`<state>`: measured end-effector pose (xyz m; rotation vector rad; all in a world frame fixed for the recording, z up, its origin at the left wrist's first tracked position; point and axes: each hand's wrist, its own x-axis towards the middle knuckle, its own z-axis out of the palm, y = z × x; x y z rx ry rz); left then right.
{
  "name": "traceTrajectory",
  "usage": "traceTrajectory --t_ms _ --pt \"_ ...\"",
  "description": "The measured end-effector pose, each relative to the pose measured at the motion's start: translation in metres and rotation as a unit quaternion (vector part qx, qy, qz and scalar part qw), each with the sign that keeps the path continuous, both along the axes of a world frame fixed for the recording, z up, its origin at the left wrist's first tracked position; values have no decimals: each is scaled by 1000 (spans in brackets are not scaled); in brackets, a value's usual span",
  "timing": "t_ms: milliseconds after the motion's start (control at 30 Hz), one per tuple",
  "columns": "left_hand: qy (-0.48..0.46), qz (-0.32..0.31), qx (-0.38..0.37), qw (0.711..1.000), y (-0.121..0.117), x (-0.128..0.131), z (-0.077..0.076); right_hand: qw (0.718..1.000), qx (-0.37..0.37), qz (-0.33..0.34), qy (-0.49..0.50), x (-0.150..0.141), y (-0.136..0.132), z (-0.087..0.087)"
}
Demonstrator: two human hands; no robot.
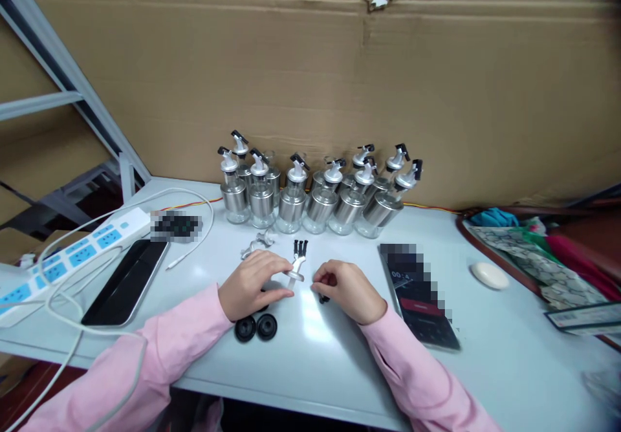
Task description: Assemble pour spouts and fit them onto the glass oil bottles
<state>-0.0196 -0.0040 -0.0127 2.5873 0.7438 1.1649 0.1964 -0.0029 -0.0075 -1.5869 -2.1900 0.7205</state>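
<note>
I had the left hand (255, 283) closed in a pinch on a silver spout (295, 276), held just above the table (334, 370) with its pale tube pointing down. The right hand (353, 290) was just beside it, its grip curled with thumb and forefinger drawn together. A small black piece (323, 299) showed under those fingertips, but over the head camera I could not tell whether I had hold of it or it merely lay there.

Much of the work looked done to me. At the back, the bottles (292, 212) stood in a cluster, and all six in front wore silver tops with black levers. At least three more such tops rose behind them; other bottles there were too hidden for me to judge.

What I saw left was a small batch. The spout in my left grip showed no black lever on it. Three black levers (301, 248) lay together just past it, loose silver pieces (257, 244) sat beyond the left hand, and black discs (266, 326) rested near that wrist, one partly covered. I judged these parts were not yet assembled.
</note>
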Motion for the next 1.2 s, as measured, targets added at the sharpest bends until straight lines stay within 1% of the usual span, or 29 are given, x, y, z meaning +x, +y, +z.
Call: traceTrajectory --t_ms 67,133,200,233,300,433,533,633,733,900,1000,1033,1100,1133,1200 --pt "5 1 4 1000 0 0 0 1000 24 -3 -1 -1 1 0" --pt "11 1 5 1000 1 -1 0 998 54 -23 14 -2 1 1" --pt "17 1 3 1000 1 -1 -1 996 68 -47 43 -3 2 3" --pt "19 0 2 1000 1 -1 -1 995 67 -55 55 -3 2 4" --pt "20 0 0 1000 1 -1 -2 996 61 -49 53 -3 2 4" --pt "18 1 2 1000 1 -1 -1 999 48 8 4 -1 2 2" --pt "22 -1 6 1000 0 -1 -1 999 22 24 -4 0 3 1" --pt "23 -1 4 1000 -1 -1 0 1000 0 7 -8 0 3 0" --pt "21 -1 -2 1000 -1 -1 -1 1000 -3 -14 -13 1 5 -1" --pt "19 0 -6 1000 0 -1 -2 1000 12 -7 -7 3 6 -3" --pt "21 0 -9 1000 0 -1 -1 999 30 -17 2 3 7 -1" --pt "22 -1 -9 1000 -1 0 -1 999 35 -25 23 2 6 0" --pt "26 -5 -9 1000 -1 0 0 992 35 -42 111 0 5 3" --pt "28 -6 -9 1000 -1 0 0 983 30 -48 172 -2 5 3" --pt "32 -9 -11 999 -1 0 0 957 18 -54 285 -5 3 4"
